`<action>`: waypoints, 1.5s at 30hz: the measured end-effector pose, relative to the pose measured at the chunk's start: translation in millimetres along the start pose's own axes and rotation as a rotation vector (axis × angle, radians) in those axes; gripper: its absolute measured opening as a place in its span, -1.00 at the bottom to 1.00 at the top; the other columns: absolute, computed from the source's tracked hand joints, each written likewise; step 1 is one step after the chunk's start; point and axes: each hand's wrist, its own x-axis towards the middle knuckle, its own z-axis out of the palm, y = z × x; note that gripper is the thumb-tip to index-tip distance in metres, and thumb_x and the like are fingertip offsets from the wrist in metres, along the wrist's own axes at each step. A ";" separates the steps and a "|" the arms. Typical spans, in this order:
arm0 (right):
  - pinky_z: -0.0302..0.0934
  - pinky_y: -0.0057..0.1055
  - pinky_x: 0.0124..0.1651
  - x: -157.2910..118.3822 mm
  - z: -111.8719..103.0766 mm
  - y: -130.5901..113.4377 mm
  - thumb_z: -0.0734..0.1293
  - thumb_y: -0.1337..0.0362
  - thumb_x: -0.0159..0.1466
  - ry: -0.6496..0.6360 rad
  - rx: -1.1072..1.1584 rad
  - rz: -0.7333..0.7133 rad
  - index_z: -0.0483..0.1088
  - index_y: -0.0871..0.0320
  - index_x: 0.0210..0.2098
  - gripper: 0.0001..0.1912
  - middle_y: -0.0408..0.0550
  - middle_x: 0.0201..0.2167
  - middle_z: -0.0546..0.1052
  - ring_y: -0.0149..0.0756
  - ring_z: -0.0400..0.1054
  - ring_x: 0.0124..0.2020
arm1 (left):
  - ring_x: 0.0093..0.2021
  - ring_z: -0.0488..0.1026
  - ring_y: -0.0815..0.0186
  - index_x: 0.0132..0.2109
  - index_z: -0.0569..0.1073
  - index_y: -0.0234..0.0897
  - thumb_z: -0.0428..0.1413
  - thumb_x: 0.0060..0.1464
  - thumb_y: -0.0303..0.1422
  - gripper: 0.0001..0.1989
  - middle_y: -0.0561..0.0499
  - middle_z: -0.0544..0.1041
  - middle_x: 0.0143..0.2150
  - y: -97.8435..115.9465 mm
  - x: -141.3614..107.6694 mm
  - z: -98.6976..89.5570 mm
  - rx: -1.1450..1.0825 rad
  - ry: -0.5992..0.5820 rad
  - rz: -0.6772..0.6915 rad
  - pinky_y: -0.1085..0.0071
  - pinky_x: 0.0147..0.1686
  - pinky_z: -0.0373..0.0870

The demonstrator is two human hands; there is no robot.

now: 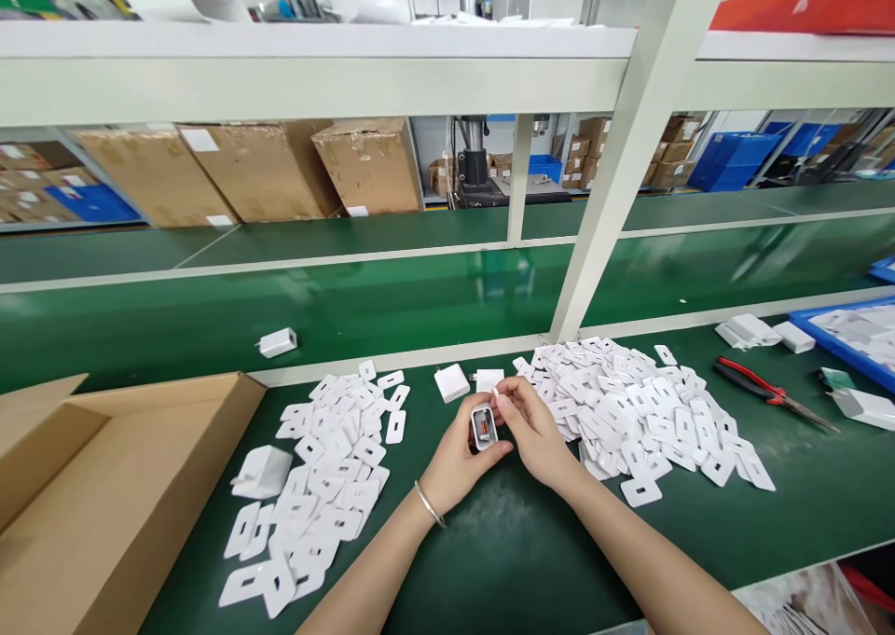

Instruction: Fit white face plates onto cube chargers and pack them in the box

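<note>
My left hand [447, 462], with a bangle on its wrist, is closed around a white charger housing [475, 422]. The housing's open end faces me, and an orange part shows inside. Right beside it, my right hand [537, 433] is pinched, its fingertips at the housing's upper right edge. A small white tip shows between those fingers, too little to name. Just beyond my hands lie two white chargers [452, 383]. A large heap of white slotted cover plates [636, 411] spreads to the right, and another pile of such plates [336, 467] lies to the left.
An open cardboard box [174, 486] stands at the left, with a white charger [263, 472] near it. Red-handled pliers [762, 388] and a blue tray [839, 341] lie at the right. A slanted post [608, 178] rises behind the bench to an overhead shelf [314, 85].
</note>
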 end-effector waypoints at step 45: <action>0.37 -0.18 0.21 1.5 22.4 14.6 0.36 -0.15 0.36 -0.067 0.219 -0.034 0.32 -0.03 0.08 -0.54 -0.01 0.08 0.53 -0.17 0.46 0.13 | 0.51 0.14 0.12 0.48 0.05 0.00 -0.11 0.41 0.06 -0.38 -0.10 0.22 0.51 4.9 -7.8 9.7 -0.020 0.335 0.112 0.11 0.47 0.14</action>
